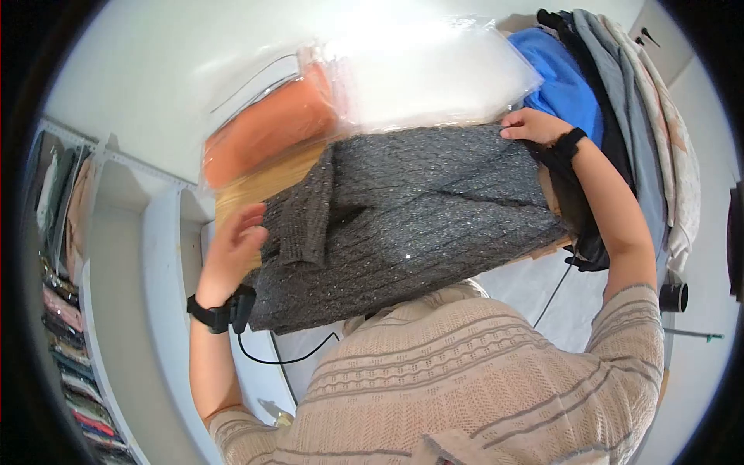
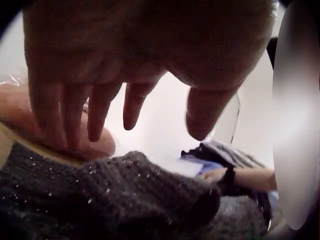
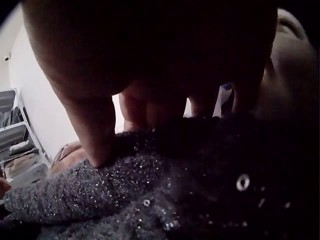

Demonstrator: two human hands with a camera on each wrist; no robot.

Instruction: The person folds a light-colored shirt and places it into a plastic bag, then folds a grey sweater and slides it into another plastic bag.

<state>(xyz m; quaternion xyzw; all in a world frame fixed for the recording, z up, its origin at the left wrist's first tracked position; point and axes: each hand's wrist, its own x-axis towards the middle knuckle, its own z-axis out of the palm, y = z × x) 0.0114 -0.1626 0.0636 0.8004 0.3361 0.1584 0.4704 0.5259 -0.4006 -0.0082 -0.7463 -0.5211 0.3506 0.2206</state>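
A dark grey cable-knit sweater point(image 1: 434, 205) with shiny specks lies across the wooden table, one sleeve point(image 1: 308, 213) folded in over its left part. At its far right corner my right hand point(image 1: 535, 126) pinches the edge of the knit. The right wrist view has that thumb on the near side of the sparkly fabric point(image 3: 125, 185), the fingers beyond it. My left hand point(image 1: 232, 252) hovers by the left edge near the folded sleeve, holding nothing. From the left wrist, its fingers point(image 2: 131, 107) hang apart over the knit point(image 2: 115, 195).
Behind the sweater lie an orange garment in clear plastic point(image 1: 271, 116) and a stack of clear bags point(image 1: 426, 74). Blue cloth point(image 1: 554, 74) and several hanging garments point(image 1: 620, 101) crowd the right side. Shelves with folded clothes point(image 1: 77, 372) stand at left. A black cable point(image 1: 287, 361) trails from the left wrist.
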